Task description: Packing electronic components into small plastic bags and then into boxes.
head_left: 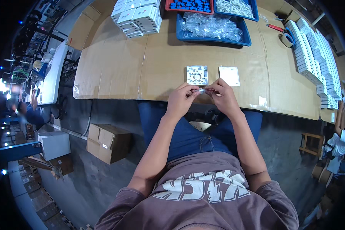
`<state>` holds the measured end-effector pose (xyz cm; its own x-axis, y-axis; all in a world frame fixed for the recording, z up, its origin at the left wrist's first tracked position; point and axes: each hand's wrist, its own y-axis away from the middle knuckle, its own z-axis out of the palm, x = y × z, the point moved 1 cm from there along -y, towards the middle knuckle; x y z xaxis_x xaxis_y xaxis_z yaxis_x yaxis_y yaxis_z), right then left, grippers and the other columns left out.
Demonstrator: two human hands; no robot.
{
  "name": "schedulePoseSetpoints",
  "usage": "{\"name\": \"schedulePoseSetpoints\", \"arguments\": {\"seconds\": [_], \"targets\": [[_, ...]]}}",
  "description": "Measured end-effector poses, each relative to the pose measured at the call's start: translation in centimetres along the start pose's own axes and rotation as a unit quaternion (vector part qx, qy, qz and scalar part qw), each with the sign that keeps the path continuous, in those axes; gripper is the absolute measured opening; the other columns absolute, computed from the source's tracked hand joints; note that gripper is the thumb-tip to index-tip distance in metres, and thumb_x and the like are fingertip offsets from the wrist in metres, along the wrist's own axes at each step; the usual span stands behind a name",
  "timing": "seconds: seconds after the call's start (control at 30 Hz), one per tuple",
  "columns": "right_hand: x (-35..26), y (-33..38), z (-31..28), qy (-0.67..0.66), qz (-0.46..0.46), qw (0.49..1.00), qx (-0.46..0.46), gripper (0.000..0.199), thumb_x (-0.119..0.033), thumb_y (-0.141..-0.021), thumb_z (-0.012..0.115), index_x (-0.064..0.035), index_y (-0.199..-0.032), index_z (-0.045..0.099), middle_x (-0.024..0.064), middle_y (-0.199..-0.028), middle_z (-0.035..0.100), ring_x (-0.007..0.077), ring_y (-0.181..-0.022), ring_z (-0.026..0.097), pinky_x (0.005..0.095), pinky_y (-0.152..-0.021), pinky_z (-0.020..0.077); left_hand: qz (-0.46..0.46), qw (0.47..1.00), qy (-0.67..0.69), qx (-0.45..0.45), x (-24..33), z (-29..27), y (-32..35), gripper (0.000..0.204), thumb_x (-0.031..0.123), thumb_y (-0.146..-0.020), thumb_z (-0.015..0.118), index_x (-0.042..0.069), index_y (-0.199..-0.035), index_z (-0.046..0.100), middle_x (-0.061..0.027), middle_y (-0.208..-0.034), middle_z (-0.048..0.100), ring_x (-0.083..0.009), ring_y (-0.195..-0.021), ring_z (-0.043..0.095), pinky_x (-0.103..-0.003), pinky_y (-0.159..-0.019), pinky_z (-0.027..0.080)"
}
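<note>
My left hand (181,98) and my right hand (223,96) meet at the near edge of the cardboard-covered table (115,69). Both pinch a small clear plastic bag (203,91) between their fingertips. Just beyond the hands lie a white square base plate with an open inner frame (197,74) and a plain white square cover plate (229,76), side by side and apart from the hands.
Blue trays of clear bags (212,27) and white parts (235,7) and a red tray (188,5) stand at the back. White boxes are stacked at the back left (137,17) and along the right (314,57). Cardboard boxes (108,142) sit on the floor.
</note>
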<state>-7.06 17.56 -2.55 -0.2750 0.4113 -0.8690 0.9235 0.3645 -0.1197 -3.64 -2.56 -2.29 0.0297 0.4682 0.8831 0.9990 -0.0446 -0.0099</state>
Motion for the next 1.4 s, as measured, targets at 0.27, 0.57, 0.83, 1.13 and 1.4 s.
{"name": "schedulePoseSetpoints", "arguments": {"seconds": [0.27, 0.57, 0.83, 1.13, 1.4], "targets": [[1.3, -2.4, 0.6, -0.006, -0.055, 0.997, 0.055, 0.019, 0.005, -0.088, 0.068, -0.0015, -0.106, 0.072, 0.0143, -0.096, 0.071, 0.0287, -0.083, 0.071, 0.0336, -0.073, 0.0553, 0.084, 0.993, -0.046, 0.064, -0.3, -0.2, -2.2, 0.021, 0.015, -0.092, 0.073, 0.005, -0.11, 0.075, -0.0086, -0.092, 0.068, -0.0213, -0.071, 0.063, -0.032, -0.067, 0.05], [2.0, -5.4, 1.7, 0.146, -0.054, 0.986, 0.058, 0.011, -0.011, -0.085, 0.074, -0.01, -0.096, 0.071, 0.0103, -0.094, 0.074, 0.0344, -0.083, 0.07, 0.0436, -0.069, 0.0546, 0.224, 0.943, -0.231, 0.091, -3.9, -0.8, -6.1, 0.015, 0.018, -0.088, 0.074, 0.008, -0.1, 0.073, -0.0065, -0.088, 0.069, -0.0242, -0.074, 0.066, -0.036, -0.069, 0.051], [2.7, -6.2, 1.6, 0.206, -0.056, 0.976, 0.032, 0.009, -0.014, -0.083, 0.074, -0.0087, -0.091, 0.072, 0.0075, -0.093, 0.071, 0.0326, -0.083, 0.07, 0.0422, -0.073, 0.0549, 0.094, 0.983, -0.15, 0.039, -4.0, -0.6, -5.0, 0.019, 0.021, -0.082, 0.079, 0.008, -0.095, 0.075, -0.0001, -0.102, 0.069, -0.0227, -0.095, 0.066, -0.039, -0.089, 0.049], [1.7, -6.2, 0.0, 0.251, -0.06, 0.961, -0.098, 0.01, -0.013, -0.082, 0.069, -0.0095, -0.088, 0.076, 0.0081, -0.096, 0.071, 0.0305, -0.088, 0.07, 0.0428, -0.078, 0.056, 0.195, 0.956, -0.209, 0.069, -4.6, -0.6, -3.3, 0.035, 0.022, -0.07, 0.085, 0.011, -0.101, 0.074, 0.0009, -0.107, 0.07, -0.0236, -0.103, 0.063, -0.039, -0.089, 0.05], [1.5, -6.3, -0.4, 0.244, -0.049, 0.962, -0.111, 0.012, -0.012, -0.082, 0.066, -0.0097, -0.088, 0.076, 0.0093, -0.095, 0.072, 0.0317, -0.088, 0.07, 0.0444, -0.077, 0.056, 0.215, 0.951, -0.208, 0.08, -4.8, -0.3, -3.3, 0.033, 0.021, -0.072, 0.083, 0.009, -0.1, 0.073, 0.0001, -0.109, 0.071, -0.0239, -0.101, 0.063, -0.039, -0.088, 0.05]]}}
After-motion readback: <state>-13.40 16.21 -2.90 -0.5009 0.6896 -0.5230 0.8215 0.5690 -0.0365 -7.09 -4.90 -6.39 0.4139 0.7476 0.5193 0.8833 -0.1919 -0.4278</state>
